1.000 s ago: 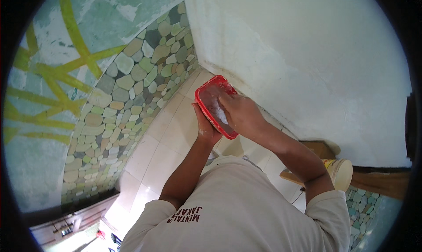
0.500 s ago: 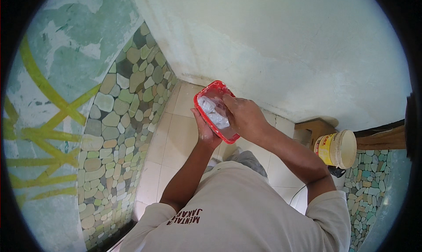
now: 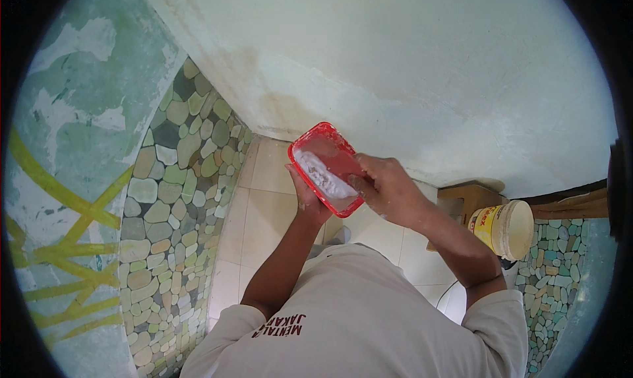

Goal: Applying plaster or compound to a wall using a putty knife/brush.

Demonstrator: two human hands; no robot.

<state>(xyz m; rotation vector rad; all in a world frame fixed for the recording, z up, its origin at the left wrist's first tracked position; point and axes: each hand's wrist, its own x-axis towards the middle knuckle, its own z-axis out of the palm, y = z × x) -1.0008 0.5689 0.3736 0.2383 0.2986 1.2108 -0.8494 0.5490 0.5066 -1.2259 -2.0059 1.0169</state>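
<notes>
A red rectangular plastic tray (image 3: 321, 130) tilts in front of me, its inner walls smeared with pale residue. Thick white paste (image 3: 323, 175) lies in a lump along its left side. My left hand (image 3: 308, 196) supports the tray from the left and below, fingers partly hidden under it. Over the tray's right rim is my right hand (image 3: 389, 188), with the fingers curled and the thumb over the inside. Whatever it may grip is hidden from this view.
A pale plastered wall (image 3: 422, 81) rises ahead. To the left, a pebble-stone wall (image 3: 168, 200) meets green painted plaster with yellow stripes. A white bucket (image 3: 511, 229) with a yellow label stands at the right beside a brown box (image 3: 465, 196). Beige tiles (image 3: 267, 206) cover the floor.
My right hand has drawn back from inside the tray toward its lower right rim, exposing more of the tray floor. The paste now lies in a narrower strip.
</notes>
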